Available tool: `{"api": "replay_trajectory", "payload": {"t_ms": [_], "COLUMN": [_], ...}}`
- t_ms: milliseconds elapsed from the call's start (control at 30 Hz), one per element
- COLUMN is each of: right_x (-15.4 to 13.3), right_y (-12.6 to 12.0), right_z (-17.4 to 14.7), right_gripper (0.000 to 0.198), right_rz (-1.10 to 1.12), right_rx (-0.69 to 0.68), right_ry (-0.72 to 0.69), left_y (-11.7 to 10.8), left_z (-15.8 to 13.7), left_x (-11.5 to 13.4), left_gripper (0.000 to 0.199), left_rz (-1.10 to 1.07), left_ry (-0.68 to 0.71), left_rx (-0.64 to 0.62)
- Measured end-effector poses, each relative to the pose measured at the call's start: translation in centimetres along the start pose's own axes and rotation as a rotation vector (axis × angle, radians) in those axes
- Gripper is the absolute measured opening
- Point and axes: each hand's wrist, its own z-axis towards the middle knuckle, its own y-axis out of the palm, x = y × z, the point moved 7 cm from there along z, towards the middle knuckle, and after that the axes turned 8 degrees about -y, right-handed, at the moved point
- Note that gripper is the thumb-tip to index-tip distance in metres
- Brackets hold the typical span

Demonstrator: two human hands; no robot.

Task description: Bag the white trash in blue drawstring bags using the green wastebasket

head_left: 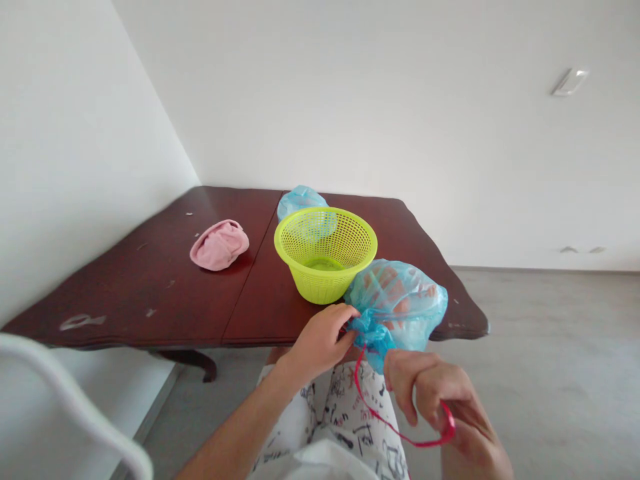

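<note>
A translucent blue plastic bag (407, 300) with orange-brown pieces inside lies at the table's front right edge. My left hand (323, 337) is closed on the bag's gathered neck, thumb and fingers pinched together. From the neck a thin red ribbon (383, 419) hangs in a loop down over the lap and up to my right hand (440, 393). That hand, just right of the bag's neck, has its fingers curled round the ribbon. Right beside the bag stands a yellow-green plastic basket (325, 283) with mesh sides, nothing visible in it.
Behind the basket sits another blue plastic bag (299, 199), partly hidden. A pink cloth hat (220, 245) rests left of the basket on the dark red wooden table (165, 287). A white curved bar (70, 400) crosses the lower left. White walls border the table's back and left.
</note>
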Motion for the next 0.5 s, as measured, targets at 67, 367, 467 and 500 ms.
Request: {"api": "replay_trajectory", "payload": {"t_ms": [67,367,467,500], "right_x": [-0.4,-0.3,0.2,0.2], "right_y": [-0.2,1.3,3.0,2.9], "right_z": [-0.2,-0.8,0.4,0.8], "right_gripper": [0.055,0.061,0.041,0.035], "right_rz": [0.011,-0.507,-0.665,-0.712], "right_rx": [-0.070,-0.202,-0.249,-0.214], "right_ry": [-0.012,-0.097,-0.146,-0.172], "left_y": [-0.6,-2.6,-3.2,-3.5], "left_z": [0.5,1.3,2.1,2.3], "left_x": [0.5,4.2,4.8,4.9], "left_gripper": [0.011,0.020,0.016,0.014], "left_rz": [-0.033,-0.217,-0.212,-0.206], "left_ry": [0.023,-0.019,0.007,0.014], "left_rx": [0.005,-0.114,-0.083,-0.053]}}
